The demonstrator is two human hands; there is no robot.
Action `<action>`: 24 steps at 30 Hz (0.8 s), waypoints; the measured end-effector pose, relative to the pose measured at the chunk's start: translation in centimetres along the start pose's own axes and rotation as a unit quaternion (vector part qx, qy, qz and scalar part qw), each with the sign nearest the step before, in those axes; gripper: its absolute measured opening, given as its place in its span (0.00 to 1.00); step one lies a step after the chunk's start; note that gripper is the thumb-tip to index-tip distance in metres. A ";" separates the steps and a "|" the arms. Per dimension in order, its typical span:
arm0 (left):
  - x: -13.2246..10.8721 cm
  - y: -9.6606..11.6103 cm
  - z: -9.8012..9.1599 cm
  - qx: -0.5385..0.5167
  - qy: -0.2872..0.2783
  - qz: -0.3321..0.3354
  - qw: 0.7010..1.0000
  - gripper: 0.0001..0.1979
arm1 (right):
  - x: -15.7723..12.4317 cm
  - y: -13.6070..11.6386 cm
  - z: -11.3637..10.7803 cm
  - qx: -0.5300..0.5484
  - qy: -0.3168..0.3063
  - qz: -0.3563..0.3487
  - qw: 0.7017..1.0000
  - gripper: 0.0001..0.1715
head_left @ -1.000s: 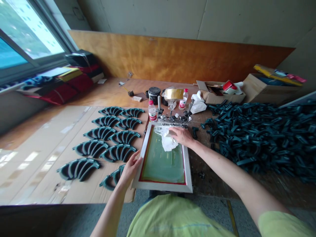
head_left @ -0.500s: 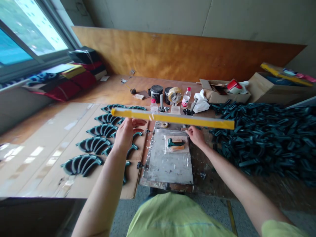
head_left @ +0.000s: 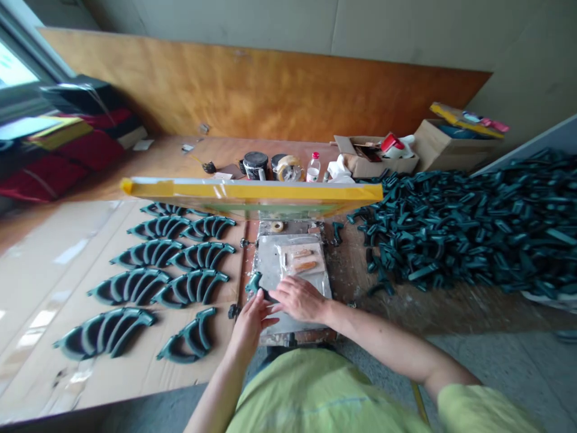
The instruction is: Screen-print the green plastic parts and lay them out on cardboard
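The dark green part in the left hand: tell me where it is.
In the head view, just left of centre, the dark green part is in the left hand, beside the right hand, at the grey plate's left edge.

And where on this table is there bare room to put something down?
Mainly the cardboard sheet, left of the fanned dark-green handles. Also bare wood, right of the red bundle, behind that sheet. Crowded: the right, under the loose handle pile; the front of the metal plate, by the left hand and right hand.
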State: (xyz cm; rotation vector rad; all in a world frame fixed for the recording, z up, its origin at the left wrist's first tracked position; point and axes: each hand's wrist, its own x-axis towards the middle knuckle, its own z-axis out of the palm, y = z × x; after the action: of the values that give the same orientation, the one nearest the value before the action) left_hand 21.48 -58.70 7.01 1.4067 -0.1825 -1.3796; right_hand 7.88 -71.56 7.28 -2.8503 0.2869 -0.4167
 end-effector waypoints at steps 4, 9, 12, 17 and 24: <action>-0.1 -1.9 -8.8 0.015 0.151 0.009 0.988 0.19 | -4.6 5.5 -1.1 -0.016 -0.015 0.130 0.991 0.13; -1.3 -4.1 -21.4 0.064 0.400 -0.068 0.912 0.16 | -13.9 15.3 -3.9 -0.124 -0.157 0.425 0.883 0.19; -2.1 -5.2 -23.8 0.124 0.423 -0.102 0.892 0.14 | -17.4 17.4 -4.0 -0.123 -0.215 0.461 0.852 0.21; -2.1 -4.4 -23.0 0.286 0.364 -0.095 0.882 0.17 | -14.8 16.9 -4.0 -0.043 -0.151 0.399 0.904 0.08; -1.3 -1.5 -24.6 0.480 0.262 -0.200 0.813 0.21 | -0.3 11.5 -3.7 0.142 -0.100 0.257 0.951 0.20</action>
State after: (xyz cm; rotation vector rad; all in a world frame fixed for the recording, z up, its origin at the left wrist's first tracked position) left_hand 39.38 -43.31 -0.29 2.7591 -0.2414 -1.1801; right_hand 4.62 -83.22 7.53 -2.3881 0.8280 -0.0530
